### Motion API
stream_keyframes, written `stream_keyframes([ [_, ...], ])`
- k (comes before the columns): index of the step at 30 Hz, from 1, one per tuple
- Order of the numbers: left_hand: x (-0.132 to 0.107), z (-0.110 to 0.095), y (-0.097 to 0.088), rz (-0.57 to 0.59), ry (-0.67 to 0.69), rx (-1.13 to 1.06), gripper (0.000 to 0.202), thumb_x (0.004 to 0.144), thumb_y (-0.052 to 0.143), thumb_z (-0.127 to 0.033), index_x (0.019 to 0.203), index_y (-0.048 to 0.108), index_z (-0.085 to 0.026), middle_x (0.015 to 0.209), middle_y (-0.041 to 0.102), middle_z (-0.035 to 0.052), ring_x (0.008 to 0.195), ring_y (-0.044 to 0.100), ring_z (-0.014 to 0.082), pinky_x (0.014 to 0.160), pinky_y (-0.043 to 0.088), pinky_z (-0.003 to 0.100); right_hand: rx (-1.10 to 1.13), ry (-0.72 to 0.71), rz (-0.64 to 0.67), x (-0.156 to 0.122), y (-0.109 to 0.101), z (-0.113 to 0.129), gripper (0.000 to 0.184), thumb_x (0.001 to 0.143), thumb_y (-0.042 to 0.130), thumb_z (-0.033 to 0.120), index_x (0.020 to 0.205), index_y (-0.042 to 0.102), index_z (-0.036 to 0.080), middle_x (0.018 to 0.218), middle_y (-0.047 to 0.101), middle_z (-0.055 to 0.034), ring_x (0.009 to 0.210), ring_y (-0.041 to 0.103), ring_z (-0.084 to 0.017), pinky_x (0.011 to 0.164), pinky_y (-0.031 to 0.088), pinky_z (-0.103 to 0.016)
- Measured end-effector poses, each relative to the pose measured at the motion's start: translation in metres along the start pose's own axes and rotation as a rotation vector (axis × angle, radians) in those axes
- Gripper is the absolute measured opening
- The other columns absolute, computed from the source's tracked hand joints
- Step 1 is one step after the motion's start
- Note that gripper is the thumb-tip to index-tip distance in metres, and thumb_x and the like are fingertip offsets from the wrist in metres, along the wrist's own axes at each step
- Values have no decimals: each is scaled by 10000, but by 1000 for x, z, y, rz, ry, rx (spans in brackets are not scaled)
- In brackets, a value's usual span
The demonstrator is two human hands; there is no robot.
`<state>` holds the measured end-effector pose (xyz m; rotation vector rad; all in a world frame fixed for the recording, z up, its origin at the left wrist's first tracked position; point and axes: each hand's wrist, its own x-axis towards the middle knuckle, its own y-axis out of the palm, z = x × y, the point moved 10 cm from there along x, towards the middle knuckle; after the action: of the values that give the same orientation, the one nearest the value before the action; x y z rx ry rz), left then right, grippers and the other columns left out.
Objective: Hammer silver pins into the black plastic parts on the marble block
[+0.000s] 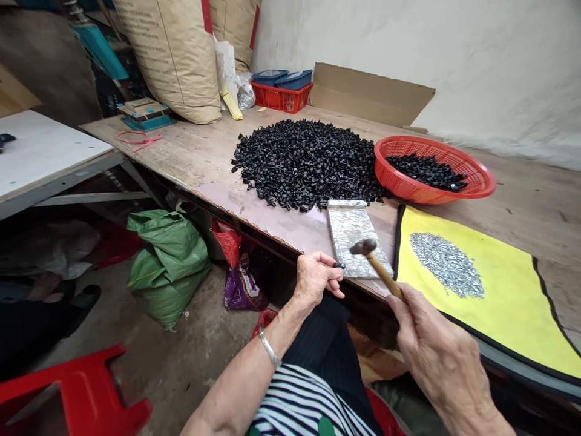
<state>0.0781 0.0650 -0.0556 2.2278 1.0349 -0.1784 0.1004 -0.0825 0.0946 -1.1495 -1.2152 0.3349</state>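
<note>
Between thumb and fingers, my left hand (316, 277) pinches a small black plastic part (339, 265) at the near edge of a worn metal plate (354, 233). My right hand (433, 339) is wrapped round the wooden handle of a hammer (384, 272), whose head is over the plate. Beyond the plate spreads a large heap of black plastic parts (308, 160). To the right, a yellow cloth (508, 303) with a dark border carries a pile of small shiny metal pieces (447, 264).
A red plastic basket (481, 175) with more black parts stands behind the yellow cloth. Large paper sacks (177, 60), a red crate (281, 97) and a cardboard sheet (367, 94) line the back. On the floor are a green sack (167, 266) and a red stool (86, 393).
</note>
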Motion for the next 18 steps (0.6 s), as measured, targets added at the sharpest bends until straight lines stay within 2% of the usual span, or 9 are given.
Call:
stream_keyframes([
  [3, 0, 0, 0, 6, 7, -17, 209, 449, 659, -102, 590, 505, -116, 400, 568, -5, 272, 465, 102, 257, 469, 272, -27, 64, -78, -3, -7, -1, 309, 867, 492, 238, 1137, 579, 115, 803, 703, -81, 513, 594, -131, 511, 409, -234],
  [7, 1, 0, -1, -17, 4, -4, 208, 443, 662, -100, 570, 499, -120, 391, 561, -8, 272, 465, 98, 265, 474, 267, -115, 1, 78, -8, 17, 9, 265, 870, 471, 252, 1049, 636, 151, 649, 675, -31, 342, 483, -101, 376, 306, -242],
  [9, 1, 0, -2, -27, -2, 1, 201, 437, 654, -93, 562, 499, -119, 386, 560, -6, 276, 470, 99, 272, 479, 265, -146, -28, 99, -8, 19, 9, 247, 867, 477, 260, 1014, 646, 154, 646, 673, -24, 331, 472, -103, 365, 290, -244],
  [11, 1, 0, -1, -23, -7, -6, 197, 434, 652, -94, 561, 503, -116, 387, 564, -2, 279, 475, 100, 276, 483, 264, -147, -12, 40, -6, 10, 5, 266, 861, 495, 248, 1070, 618, 140, 734, 695, -47, 407, 536, -115, 417, 349, -236],
  [13, 1, 1, -1, -18, -8, -16, 202, 434, 659, -107, 563, 504, -115, 392, 570, 3, 279, 476, 101, 275, 481, 263, -131, 40, -83, -5, -7, 0, 318, 845, 524, 220, 1140, 575, 114, 811, 704, -75, 505, 595, -132, 492, 403, -226],
  [15, 1, 1, -1, -21, -12, -19, 214, 432, 669, -115, 567, 502, -117, 392, 571, 3, 276, 475, 103, 272, 479, 264, -110, 42, -146, -4, -14, 4, 326, 841, 523, 192, 1147, 565, 85, 790, 703, -81, 508, 597, -128, 504, 412, -217],
  [18, 1, 1, -2, -35, -11, -9, 237, 429, 682, -111, 567, 490, -125, 389, 566, -7, 273, 471, 99, 273, 479, 264, -124, -41, -27, -2, 1, 17, 253, 857, 479, 193, 1030, 630, 84, 618, 667, -47, 364, 512, -112, 395, 343, -231],
])
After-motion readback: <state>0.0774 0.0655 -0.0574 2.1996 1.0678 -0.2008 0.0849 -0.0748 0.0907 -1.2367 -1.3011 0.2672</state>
